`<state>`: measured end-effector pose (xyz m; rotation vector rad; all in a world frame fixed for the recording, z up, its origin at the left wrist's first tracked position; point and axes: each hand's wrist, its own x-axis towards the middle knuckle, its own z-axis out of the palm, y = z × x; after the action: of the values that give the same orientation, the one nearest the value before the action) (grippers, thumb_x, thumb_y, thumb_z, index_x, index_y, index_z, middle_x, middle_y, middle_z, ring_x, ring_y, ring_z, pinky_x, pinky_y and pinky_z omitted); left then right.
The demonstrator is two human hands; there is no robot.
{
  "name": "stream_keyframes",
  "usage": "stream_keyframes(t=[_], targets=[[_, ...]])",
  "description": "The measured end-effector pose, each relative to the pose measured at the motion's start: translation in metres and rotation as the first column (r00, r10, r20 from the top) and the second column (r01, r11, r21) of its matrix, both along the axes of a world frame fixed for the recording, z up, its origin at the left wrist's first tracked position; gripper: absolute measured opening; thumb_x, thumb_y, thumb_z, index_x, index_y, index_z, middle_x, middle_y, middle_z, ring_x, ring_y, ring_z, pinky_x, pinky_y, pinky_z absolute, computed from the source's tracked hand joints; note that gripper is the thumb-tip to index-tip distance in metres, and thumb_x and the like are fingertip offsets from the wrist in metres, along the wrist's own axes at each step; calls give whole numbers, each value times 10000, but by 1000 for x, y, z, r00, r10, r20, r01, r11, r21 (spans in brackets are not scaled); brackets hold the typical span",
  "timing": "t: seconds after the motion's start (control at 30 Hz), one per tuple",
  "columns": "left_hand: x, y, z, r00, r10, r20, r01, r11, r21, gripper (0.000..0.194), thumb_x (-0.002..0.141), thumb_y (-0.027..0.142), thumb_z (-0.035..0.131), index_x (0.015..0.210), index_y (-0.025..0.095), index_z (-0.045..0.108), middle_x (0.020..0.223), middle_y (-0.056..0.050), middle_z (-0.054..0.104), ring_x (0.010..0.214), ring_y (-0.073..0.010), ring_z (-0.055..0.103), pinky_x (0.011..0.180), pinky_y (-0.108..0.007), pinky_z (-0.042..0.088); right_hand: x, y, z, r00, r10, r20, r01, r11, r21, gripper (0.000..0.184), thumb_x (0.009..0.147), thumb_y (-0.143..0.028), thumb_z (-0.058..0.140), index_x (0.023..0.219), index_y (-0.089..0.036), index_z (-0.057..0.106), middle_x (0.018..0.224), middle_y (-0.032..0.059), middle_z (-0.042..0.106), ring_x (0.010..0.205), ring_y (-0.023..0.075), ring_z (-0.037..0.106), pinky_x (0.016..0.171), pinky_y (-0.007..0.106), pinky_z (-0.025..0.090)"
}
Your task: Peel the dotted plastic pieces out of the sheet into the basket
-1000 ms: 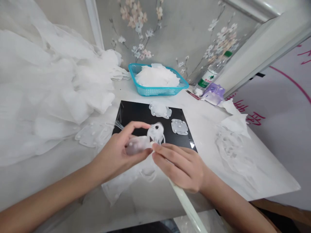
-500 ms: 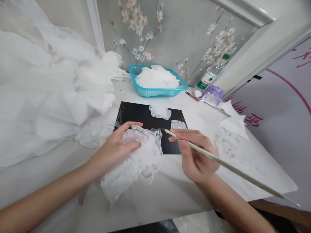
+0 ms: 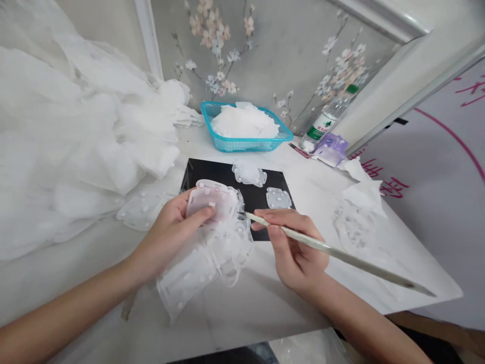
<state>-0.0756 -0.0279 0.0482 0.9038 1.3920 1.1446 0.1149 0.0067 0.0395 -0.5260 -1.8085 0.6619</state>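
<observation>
My left hand (image 3: 172, 230) is closed on a translucent white fabric piece with small pearl beads (image 3: 210, 200), holding it up over the left edge of a black mat (image 3: 212, 174). A strip of joined beaded pieces (image 3: 197, 270) hangs from it down to the table. My right hand (image 3: 293, 242) pinches a long thin white stick (image 3: 341, 255) like a pen. Its tip points left and meets the fabric's right edge. Two more beaded pieces (image 3: 249, 173) (image 3: 279, 197) lie on the mat.
A turquoise basket (image 3: 212, 129) heaped with white pieces stands behind the mat. White tulle (image 3: 76, 136) is piled at the left. A water bottle (image 3: 328, 117) and a purple packet (image 3: 331, 148) are at the back right, with tissue and sheer pieces (image 3: 354, 222) to the right.
My right hand turned the stick from pointing down off the table to lying sideways, its tip now at the fabric. My left hand raised the beaded piece slightly.
</observation>
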Motion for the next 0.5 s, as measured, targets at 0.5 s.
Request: stream_keyframes(t=[0.5], targets=[[1, 3, -1, 998, -52, 43, 56, 995, -83, 207, 729, 375, 659, 715, 182, 587, 594, 48, 583, 563, -107, 527, 548, -210, 427, 17, -3, 4, 970, -203, 131, 172, 961, 216, 441, 971, -351, 181, 1345, -291, 406, 1046, 82, 507, 656, 123, 619, 547, 324, 574]])
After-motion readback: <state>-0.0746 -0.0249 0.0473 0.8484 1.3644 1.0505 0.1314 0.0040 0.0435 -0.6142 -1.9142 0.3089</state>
